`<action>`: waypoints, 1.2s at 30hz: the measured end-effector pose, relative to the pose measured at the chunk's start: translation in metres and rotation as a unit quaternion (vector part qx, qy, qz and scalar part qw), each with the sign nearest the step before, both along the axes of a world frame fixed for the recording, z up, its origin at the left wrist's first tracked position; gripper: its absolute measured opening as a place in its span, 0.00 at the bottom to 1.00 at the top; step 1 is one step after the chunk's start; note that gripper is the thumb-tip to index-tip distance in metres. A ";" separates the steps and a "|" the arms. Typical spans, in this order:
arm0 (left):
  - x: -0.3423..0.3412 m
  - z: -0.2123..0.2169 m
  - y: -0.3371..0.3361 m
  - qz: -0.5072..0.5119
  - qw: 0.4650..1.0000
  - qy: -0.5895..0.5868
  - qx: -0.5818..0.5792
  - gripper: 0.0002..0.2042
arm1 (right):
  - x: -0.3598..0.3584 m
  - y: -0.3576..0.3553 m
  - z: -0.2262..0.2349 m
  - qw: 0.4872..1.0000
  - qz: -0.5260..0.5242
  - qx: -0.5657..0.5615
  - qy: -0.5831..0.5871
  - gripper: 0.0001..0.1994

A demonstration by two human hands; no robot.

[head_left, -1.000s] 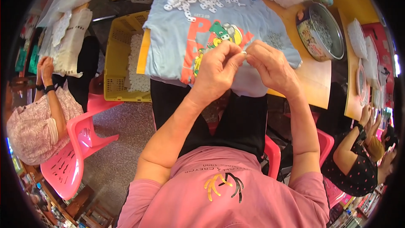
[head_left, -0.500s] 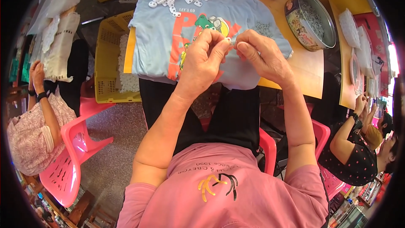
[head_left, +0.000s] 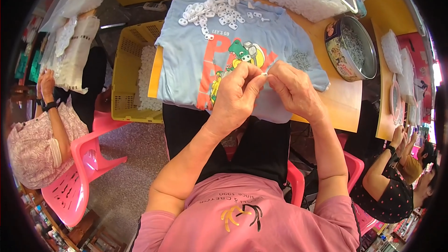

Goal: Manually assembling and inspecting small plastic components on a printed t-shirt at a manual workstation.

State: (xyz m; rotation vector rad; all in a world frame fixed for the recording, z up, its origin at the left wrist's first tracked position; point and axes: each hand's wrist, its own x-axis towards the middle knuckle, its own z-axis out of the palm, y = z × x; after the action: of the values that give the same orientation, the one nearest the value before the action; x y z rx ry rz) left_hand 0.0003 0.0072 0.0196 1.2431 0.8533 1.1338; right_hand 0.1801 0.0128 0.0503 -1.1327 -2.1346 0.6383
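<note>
A single wide fisheye view, worn on the head as the left of a side-by-side pair, looks steeply down and forward, upright and unmirrored. The fingers (head_left: 249, 70) are near the lens, above and right of the centre. Nearer than the fingers, the pink shirt (head_left: 280, 219) spreads to the lower edge; beyond them, the counter (head_left: 343, 98) runs toward the upper rim; far out to either side of them, straight edges bend toward a dark rounded border

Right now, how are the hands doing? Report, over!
Left hand pinching white piece. Right hand close up against it, grip unclear. White pile beyond, on blue cloth. Nothing visibly blocking the hands.
</note>
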 end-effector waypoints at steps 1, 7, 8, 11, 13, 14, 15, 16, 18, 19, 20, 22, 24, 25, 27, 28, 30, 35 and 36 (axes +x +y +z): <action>-0.001 0.001 0.001 -0.010 1.000 0.001 -0.004 0.05 | 0.000 0.000 0.000 1.000 0.001 0.000 0.001 0.07; -0.003 0.001 0.001 -0.029 1.000 0.007 -0.004 0.05 | 0.001 -0.004 0.002 0.999 0.004 -0.033 -0.005 0.07; -0.002 0.002 0.001 -0.030 0.999 -0.005 -0.015 0.05 | 0.002 -0.005 0.003 0.999 0.002 -0.046 -0.004 0.06; -0.004 0.001 0.000 -0.026 0.998 -0.037 -0.046 0.05 | 0.012 0.009 0.010 0.994 0.047 -0.097 0.020 0.07; -0.004 0.005 -0.001 -0.003 0.996 -0.060 -0.072 0.05 | 0.013 0.029 0.019 0.986 0.093 -0.135 0.043 0.07; -0.004 0.006 -0.001 0.019 0.991 -0.084 -0.100 0.05 | 0.009 0.040 0.024 0.982 0.035 -0.179 0.042 0.08; -0.004 0.006 -0.001 0.018 0.991 -0.085 -0.098 0.05 | 0.005 0.053 0.027 0.974 -0.022 -0.222 0.041 0.09; -0.005 0.005 -0.001 0.011 0.992 -0.083 -0.093 0.06 | -0.001 0.067 0.025 0.975 -0.022 -0.220 0.040 0.09; -0.006 0.004 -0.001 0.004 0.993 -0.083 -0.086 0.06 | -0.016 0.097 0.019 0.995 -0.053 -0.081 -0.009 0.08; -0.006 0.003 -0.001 0.001 0.993 -0.090 -0.081 0.06 | -0.023 0.112 0.015 0.995 -0.052 -0.080 -0.011 0.08; -0.006 0.002 -0.001 -0.004 0.992 -0.096 -0.076 0.05 | -0.029 0.125 0.012 0.998 -0.048 -0.002 -0.031 0.08; -0.007 -0.001 -0.001 -0.007 0.992 -0.102 -0.069 0.05 | -0.038 0.146 0.002 0.995 -0.043 0.076 -0.053 0.08; -0.008 0.000 -0.001 -0.007 0.992 -0.105 -0.063 0.05 | -0.046 0.159 -0.007 0.978 -0.059 0.161 -0.121 0.08; -0.008 0.001 -0.001 -0.008 0.991 -0.112 -0.068 0.05 | -0.047 0.161 -0.008 0.977 -0.058 0.162 -0.122 0.08; -0.010 0.001 -0.001 -0.010 0.990 -0.119 -0.073 0.05 | -0.049 0.164 -0.012 0.972 -0.074 0.132 -0.178 0.10; -0.010 -0.001 -0.002 -0.010 0.989 -0.127 -0.071 0.05 | -0.049 0.164 -0.013 0.972 -0.074 0.133 -0.179 0.10; -0.011 0.000 -0.002 -0.013 0.988 -0.135 -0.069 0.05 | -0.047 0.163 -0.014 0.970 -0.078 0.152 -0.172 0.10; -0.006 -0.005 -0.002 -0.010 0.984 -0.162 -0.075 0.05 | -0.029 0.138 0.001 0.994 -0.109 0.030 0.004 0.10; -0.008 -0.004 -0.002 -0.009 0.985 -0.154 -0.074 0.05 | -0.028 0.124 0.010 0.971 -0.137 -0.163 0.113 0.11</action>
State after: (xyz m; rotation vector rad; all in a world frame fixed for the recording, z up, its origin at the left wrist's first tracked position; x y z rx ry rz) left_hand -0.0073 0.0057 0.0154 0.9220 0.6783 1.1880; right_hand 0.1519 0.1365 0.0608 -1.4233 -1.6816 0.9604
